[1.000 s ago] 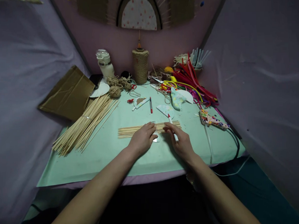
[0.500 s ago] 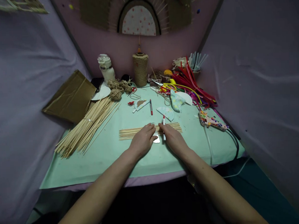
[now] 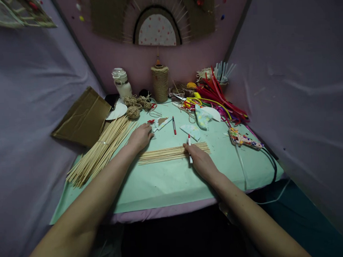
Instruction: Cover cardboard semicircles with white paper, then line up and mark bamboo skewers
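My right hand (image 3: 202, 159) is closed around a white marker (image 3: 190, 152) with a red tip end pointing away from me. Its fingertips rest by the right part of a flat row of thin bamboo sticks (image 3: 163, 154) lying side by side. Off to the left, my left hand (image 3: 141, 137) is beyond the row, fingers curled down near the tablecloth. A small pale piece shows at its fingertips, too unclear to name. Just past those fingers lies a patterned half-round piece (image 3: 167, 123) with a brown patch. A second marker (image 3: 174, 125) lies between the hands, farther back.
A big bundle of bamboo sticks (image 3: 100, 151) and folded cardboard (image 3: 82, 116) are at left. Twine balls (image 3: 133, 112), a twine spool (image 3: 160, 84) and a bottle (image 3: 122, 83) stand behind. Scissors (image 3: 191, 100), red pipe cleaners (image 3: 215, 91) and a flower-patterned glue gun (image 3: 243, 138) occupy the right.
My left hand has left the stick row and moved left and away from me. The white piece beneath it no longer shows there. My right hand stays by the sticks with the marker.
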A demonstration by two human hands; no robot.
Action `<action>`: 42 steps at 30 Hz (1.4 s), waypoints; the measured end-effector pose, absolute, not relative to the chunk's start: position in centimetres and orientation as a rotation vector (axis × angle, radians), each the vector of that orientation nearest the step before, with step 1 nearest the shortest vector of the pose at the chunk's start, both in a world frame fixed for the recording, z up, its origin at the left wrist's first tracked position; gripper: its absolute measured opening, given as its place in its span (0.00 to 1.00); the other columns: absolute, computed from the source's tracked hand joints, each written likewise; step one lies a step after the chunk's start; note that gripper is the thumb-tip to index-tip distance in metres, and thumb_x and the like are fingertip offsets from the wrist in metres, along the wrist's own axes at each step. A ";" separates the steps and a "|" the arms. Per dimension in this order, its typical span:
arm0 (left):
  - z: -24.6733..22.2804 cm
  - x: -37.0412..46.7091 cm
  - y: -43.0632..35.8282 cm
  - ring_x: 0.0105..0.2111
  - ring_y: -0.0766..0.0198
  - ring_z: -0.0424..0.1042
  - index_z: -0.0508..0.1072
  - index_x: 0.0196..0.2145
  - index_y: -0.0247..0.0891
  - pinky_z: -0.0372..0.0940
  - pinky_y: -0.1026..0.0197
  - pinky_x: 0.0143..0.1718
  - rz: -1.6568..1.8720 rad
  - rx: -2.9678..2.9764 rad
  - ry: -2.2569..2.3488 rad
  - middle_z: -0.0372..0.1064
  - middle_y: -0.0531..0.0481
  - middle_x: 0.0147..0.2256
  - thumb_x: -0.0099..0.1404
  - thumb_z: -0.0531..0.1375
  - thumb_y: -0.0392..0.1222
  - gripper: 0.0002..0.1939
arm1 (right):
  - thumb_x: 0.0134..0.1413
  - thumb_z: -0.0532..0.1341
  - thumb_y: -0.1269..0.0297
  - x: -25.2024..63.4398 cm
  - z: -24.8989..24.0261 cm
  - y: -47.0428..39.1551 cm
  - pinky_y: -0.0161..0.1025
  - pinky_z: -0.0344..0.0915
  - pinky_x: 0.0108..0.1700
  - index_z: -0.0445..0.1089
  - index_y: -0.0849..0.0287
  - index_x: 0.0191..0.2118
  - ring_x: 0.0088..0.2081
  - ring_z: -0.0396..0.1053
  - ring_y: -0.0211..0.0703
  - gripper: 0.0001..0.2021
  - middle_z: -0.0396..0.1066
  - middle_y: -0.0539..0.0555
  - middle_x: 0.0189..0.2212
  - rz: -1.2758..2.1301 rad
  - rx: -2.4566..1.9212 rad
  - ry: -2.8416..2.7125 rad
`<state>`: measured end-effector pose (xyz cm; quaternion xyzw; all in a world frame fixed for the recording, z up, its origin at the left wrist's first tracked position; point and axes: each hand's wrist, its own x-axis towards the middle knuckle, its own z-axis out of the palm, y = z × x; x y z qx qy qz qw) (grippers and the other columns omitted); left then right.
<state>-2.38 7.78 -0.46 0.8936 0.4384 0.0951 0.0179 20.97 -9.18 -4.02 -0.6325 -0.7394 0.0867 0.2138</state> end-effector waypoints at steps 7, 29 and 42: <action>1.8 -1.9 2.1 0.52 0.54 0.66 0.71 0.48 0.34 0.60 0.53 0.55 0.513 2.719 1.306 0.68 0.40 0.52 0.66 0.56 0.41 0.15 | 0.58 0.49 0.77 21.4 -5.1 -9.6 0.51 0.61 0.57 0.62 0.58 0.56 0.60 0.61 0.49 0.21 0.67 0.61 0.56 0.040 -1.503 -1.873; 0.2 -3.1 -1.7 0.42 0.55 0.67 0.73 0.37 0.36 0.61 0.55 0.46 0.334 2.619 1.229 0.69 0.43 0.38 0.67 0.51 0.38 0.11 | 0.58 0.52 0.77 22.4 0.3 8.8 0.39 0.58 0.54 0.57 0.63 0.61 0.58 0.61 0.49 0.25 0.64 0.66 0.58 0.051 -2.074 -2.340; 0.1 -2.9 -1.9 0.41 0.55 0.66 0.73 0.36 0.37 0.60 0.56 0.44 0.254 2.583 1.232 0.68 0.44 0.39 0.67 0.52 0.39 0.10 | 0.62 0.50 0.74 21.8 -0.6 10.5 0.40 0.61 0.52 0.60 0.54 0.62 0.55 0.64 0.47 0.24 0.66 0.61 0.56 0.029 -2.029 -2.358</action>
